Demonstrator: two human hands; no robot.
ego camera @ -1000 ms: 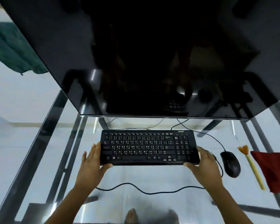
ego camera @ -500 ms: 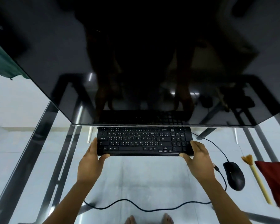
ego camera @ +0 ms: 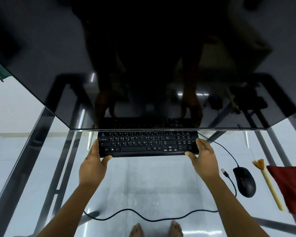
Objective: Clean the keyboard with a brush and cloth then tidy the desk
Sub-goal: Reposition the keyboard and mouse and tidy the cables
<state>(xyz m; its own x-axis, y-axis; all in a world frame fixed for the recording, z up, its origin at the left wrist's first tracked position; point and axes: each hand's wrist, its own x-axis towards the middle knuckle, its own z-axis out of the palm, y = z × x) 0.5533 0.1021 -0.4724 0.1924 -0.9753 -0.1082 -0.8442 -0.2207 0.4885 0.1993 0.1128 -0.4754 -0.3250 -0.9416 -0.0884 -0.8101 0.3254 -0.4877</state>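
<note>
A black keyboard lies on the glass desk, its far rows tucked under the lower edge of the dark monitor. My left hand holds the keyboard's left end, thumb on the front edge and fingers along the side. My right hand holds the right end the same way. A yellow-handled brush with orange bristles lies at the right, beside a red cloth at the desk's right edge.
A black mouse sits right of my right hand, its cable running back under the monitor. A loose black cable with a USB plug snakes across the near desk. Metal frame bars show through the glass, and bare feet below.
Both hands have pushed the keyboard away from me, so its top rows now sit under the monitor's edge. The loose cable trails nearer to me in view.
</note>
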